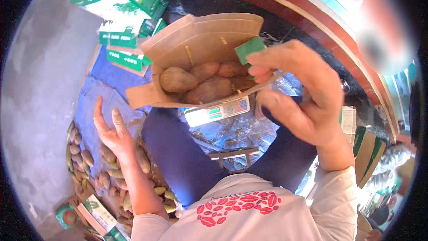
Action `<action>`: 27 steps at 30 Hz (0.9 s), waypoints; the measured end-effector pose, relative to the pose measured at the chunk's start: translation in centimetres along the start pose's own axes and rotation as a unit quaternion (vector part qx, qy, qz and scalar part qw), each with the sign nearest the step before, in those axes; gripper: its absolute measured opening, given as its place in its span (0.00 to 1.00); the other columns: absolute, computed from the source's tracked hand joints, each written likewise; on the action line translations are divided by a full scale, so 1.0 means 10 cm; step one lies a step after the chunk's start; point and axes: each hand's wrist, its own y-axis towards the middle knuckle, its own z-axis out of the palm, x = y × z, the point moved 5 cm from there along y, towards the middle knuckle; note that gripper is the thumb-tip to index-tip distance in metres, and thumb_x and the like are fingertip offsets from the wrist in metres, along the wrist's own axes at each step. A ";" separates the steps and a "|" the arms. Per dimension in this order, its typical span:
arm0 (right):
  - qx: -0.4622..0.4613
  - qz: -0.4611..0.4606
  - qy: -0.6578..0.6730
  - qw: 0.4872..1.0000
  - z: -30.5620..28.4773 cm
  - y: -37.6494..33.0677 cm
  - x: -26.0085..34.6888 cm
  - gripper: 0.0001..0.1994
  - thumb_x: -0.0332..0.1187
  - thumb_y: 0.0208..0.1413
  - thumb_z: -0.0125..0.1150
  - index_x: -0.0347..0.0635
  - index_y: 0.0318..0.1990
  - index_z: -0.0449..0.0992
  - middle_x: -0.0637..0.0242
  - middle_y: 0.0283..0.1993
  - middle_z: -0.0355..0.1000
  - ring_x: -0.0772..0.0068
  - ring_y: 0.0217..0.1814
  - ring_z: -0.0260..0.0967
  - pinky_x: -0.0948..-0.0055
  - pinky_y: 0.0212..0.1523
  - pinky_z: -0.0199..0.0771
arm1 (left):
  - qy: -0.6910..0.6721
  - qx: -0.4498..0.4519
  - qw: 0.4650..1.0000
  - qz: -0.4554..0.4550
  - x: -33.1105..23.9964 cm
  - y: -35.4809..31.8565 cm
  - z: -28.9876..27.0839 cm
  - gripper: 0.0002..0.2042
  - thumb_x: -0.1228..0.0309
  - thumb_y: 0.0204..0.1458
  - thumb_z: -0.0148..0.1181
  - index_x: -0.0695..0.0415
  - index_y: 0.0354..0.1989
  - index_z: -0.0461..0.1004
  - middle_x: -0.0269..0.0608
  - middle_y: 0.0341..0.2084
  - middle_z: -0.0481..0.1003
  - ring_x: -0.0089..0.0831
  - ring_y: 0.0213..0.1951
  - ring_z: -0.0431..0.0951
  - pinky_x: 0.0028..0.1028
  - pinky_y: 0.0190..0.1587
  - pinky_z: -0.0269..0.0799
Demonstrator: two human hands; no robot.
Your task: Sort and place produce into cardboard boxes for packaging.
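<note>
An open cardboard box (174, 54) stands between my knees, holding several brown oblong tubers (179, 79) that look like sweet potatoes. My right hand (307, 89) is at its right side, fingers bent over the edge against a green flap (250, 50). The thumb lies lower, outside the box wall, and the contact is partly hidden. Away from the box on the left, my left hand (113, 129) hangs over a blue sheet with fingers spread and nothing in them. Just under the box's near edge shows a white scale (218, 112) with a display and keypad.
More tubers (107, 154) lie heaped on the floor at my left. Green-and-white cartons (142, 0) stand at the back left, beside the blue sheet (96, 91). Other cartons (370, 156) are at the right. A low wooden stool (238, 153) shows between my legs.
</note>
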 end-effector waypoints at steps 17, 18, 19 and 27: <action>0.107 0.227 -0.093 0.964 2.66 0.62 1.45 0.06 0.27 0.51 0.57 0.36 0.35 0.74 0.55 0.34 0.72 0.55 0.35 0.72 0.68 0.36 0.70 | 0.288 0.542 0.760 -0.212 5.78 -4.19 -3.54 0.21 0.60 0.54 0.50 0.59 0.52 0.68 0.47 0.51 0.67 0.45 0.50 0.69 0.38 0.49 0.67; 0.107 0.230 -0.100 0.962 2.68 0.61 1.45 0.06 0.27 0.51 0.57 0.36 0.35 0.74 0.55 0.34 0.72 0.55 0.35 0.72 0.68 0.36 0.70 | 0.319 0.557 0.746 -0.178 5.85 -4.43 -3.60 0.21 0.60 0.54 0.50 0.58 0.53 0.67 0.46 0.51 0.67 0.45 0.50 0.69 0.38 0.49 0.68; 0.111 0.236 -0.101 0.960 2.70 0.59 1.43 0.06 0.27 0.51 0.57 0.36 0.35 0.74 0.55 0.34 0.72 0.55 0.34 0.72 0.67 0.36 0.71 | 0.352 0.568 0.729 -0.145 5.92 -4.54 -3.55 0.21 0.61 0.54 0.50 0.58 0.53 0.67 0.46 0.52 0.67 0.44 0.50 0.70 0.38 0.49 0.68; 0.116 0.237 -0.129 0.956 2.86 0.51 1.36 0.06 0.29 0.51 0.57 0.37 0.34 0.74 0.56 0.33 0.72 0.54 0.33 0.72 0.67 0.34 0.71 | 0.443 0.716 0.514 -0.163 5.39 -4.19 -3.26 0.22 0.66 0.54 0.48 0.53 0.58 0.61 0.42 0.53 0.65 0.43 0.50 0.71 0.38 0.49 0.70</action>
